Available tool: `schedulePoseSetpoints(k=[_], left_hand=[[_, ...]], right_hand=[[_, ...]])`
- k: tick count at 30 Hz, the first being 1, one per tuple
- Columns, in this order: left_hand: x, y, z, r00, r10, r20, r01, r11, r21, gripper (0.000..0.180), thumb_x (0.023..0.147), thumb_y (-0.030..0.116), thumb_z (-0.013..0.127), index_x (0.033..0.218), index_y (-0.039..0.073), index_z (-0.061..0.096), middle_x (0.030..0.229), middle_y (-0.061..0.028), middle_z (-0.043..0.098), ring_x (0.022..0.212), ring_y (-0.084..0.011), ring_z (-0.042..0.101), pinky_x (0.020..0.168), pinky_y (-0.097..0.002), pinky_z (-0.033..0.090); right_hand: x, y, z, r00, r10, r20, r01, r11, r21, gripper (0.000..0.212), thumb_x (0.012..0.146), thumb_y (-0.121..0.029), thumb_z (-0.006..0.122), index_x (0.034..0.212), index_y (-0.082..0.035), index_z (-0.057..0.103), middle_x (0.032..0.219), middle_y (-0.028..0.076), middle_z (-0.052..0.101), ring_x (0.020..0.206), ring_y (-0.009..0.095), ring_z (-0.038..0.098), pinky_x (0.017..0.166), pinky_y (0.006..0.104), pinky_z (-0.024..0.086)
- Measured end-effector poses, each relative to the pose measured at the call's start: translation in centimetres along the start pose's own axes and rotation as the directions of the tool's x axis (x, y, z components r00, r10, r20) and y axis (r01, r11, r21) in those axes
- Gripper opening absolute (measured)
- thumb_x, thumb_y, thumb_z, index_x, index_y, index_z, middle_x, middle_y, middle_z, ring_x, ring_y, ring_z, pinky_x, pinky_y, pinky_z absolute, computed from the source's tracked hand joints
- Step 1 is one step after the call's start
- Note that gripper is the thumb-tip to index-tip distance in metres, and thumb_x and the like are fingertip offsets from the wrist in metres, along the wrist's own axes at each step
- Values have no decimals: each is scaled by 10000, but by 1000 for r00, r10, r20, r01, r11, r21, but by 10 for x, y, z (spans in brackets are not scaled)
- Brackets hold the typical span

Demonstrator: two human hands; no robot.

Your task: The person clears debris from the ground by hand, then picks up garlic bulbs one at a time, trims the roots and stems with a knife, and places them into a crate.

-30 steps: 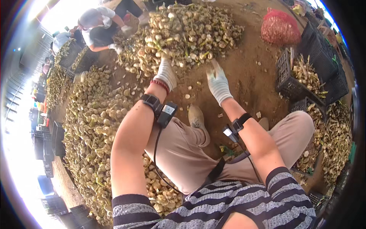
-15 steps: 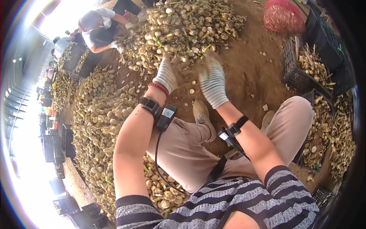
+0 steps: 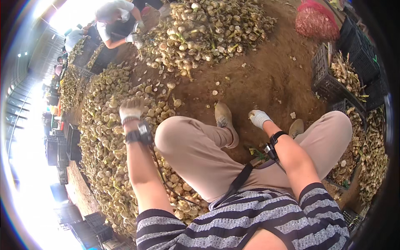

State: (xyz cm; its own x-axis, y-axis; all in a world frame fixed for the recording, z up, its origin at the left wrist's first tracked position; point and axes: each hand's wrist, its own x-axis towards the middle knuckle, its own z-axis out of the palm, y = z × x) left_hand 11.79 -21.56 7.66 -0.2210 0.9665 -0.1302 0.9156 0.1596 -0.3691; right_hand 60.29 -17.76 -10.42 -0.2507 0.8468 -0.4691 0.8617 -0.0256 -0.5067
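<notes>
Garlic heap (image 3: 104, 133) is the long spread of pale bulbs on the ground, running along the person's left side. The left hand (image 3: 131, 111), in a pale glove, is over the upper middle of this heap; its fingers are blurred among the bulbs, and I cannot tell whether they grip any. A black strapped device (image 3: 144, 132) sits on that wrist, above the heap. A few loose bulbs (image 3: 177, 102) lie on the soil just off the heap's right edge.

The bent left knee (image 3: 173, 133) is immediately right of the heap and hides part of it. Farther right of the heap, the right hand (image 3: 259, 118), in a striped glove, hangs between the two shoes (image 3: 223, 114) with its fingers curled narrow; whether it holds anything cannot be told.

Beyond the heap and to its right rises a second pile (image 3: 208, 35) of garlic. A co-worker's gloved hands (image 3: 133, 38) are past the heap's far end, at that pile's left edge. Well to the heap's right stand a red net sack (image 3: 316, 21) and a black crate (image 3: 323, 79) of stalked garlic. Dark crates (image 3: 74, 141) line the heap's left side.
</notes>
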Motion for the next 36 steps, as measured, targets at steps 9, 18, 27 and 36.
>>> schedulePoseSetpoints(k=[9, 18, 27, 36], left_hand=[[-134, 41, 119, 907, 131, 400, 77, -986, 149, 236, 908, 289, 531, 931, 76, 631, 929, -86, 659, 891, -251, 624, 816, -440, 521], [-166, 174, 179, 873, 252, 418, 374, -896, -238, 408, 938, 345, 463, 1183, 27, 539, 1104, -106, 627, 970, -247, 596, 841, -360, 497], [-220, 183, 211, 827, 284, 485, 518, -720, -462, 458, 942, 382, 408, 1242, 45, 486, 1190, -102, 548, 1062, -267, 510, 908, -393, 429], [-221, 143, 182, 863, 301, 406, 506, -515, -692, 521, 934, 419, 386, 1323, 73, 414, 1347, -80, 424, 1210, -261, 383, 1005, -416, 331]], right_hand=[[-11, -28, -20, 964, -264, 38, 266, 958, -105, 370, 867, -310, 504, 1094, -41, 619, 1122, 217, 599, 1080, 354, 553, 923, 416, 437], [-151, -151, -260, 698, -521, -492, 527, 838, -139, 362, 916, -291, 553, 1205, -74, 564, 1181, 86, 611, 1072, 197, 576, 927, 309, 440], [-325, -11, -329, 331, -31, -943, 466, 874, 135, 409, 917, -374, 535, 1173, -57, 575, 1102, 95, 630, 991, 174, 610, 905, 319, 489], [-182, 201, -46, 995, 49, 91, -93, 810, 579, 274, 826, -264, 617, 933, -17, 669, 931, 150, 669, 784, 235, 617, 719, 343, 499]])
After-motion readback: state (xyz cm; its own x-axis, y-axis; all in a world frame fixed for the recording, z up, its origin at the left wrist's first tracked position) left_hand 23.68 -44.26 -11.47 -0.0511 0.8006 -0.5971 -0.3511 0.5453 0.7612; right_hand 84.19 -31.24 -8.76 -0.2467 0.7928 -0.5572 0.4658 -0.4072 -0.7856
